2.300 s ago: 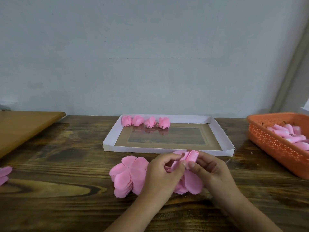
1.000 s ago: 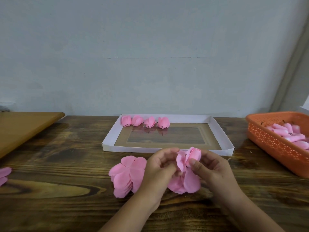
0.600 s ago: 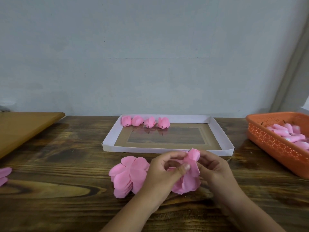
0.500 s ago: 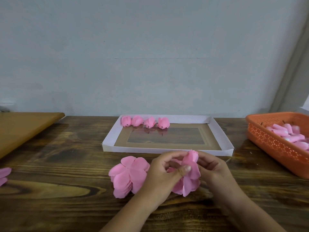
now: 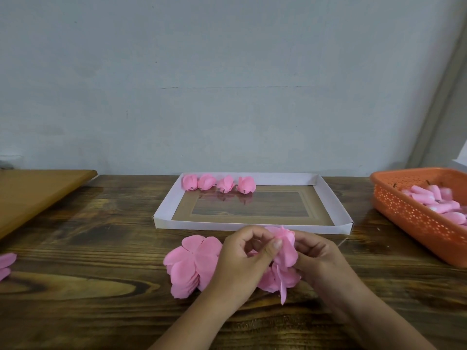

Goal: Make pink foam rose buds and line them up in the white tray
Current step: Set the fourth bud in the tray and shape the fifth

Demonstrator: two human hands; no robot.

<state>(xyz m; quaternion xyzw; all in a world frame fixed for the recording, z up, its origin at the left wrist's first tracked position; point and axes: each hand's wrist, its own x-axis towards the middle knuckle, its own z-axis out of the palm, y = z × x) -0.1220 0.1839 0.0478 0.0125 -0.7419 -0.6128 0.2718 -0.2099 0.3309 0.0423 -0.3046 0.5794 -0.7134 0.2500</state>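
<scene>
Wrapping petals: left hand (image 5: 242, 258) and right hand (image 5: 318, 256), each grip pinching the half-formed foam bud (image 5: 284, 251), just in front of the white tray (image 5: 164, 213). Four finished buds (image 5: 218, 183) line the tray's far wall. Advice: overlap each petal snugly, pinch the base firmly.

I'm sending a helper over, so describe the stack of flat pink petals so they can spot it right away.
Start at the white tray in the middle of the wooden table. Just in front of its near left corner, beside the left hand, lies the stack of flat petals. Unlike the four rolled buds in the tray, these lie open and layered.
</scene>
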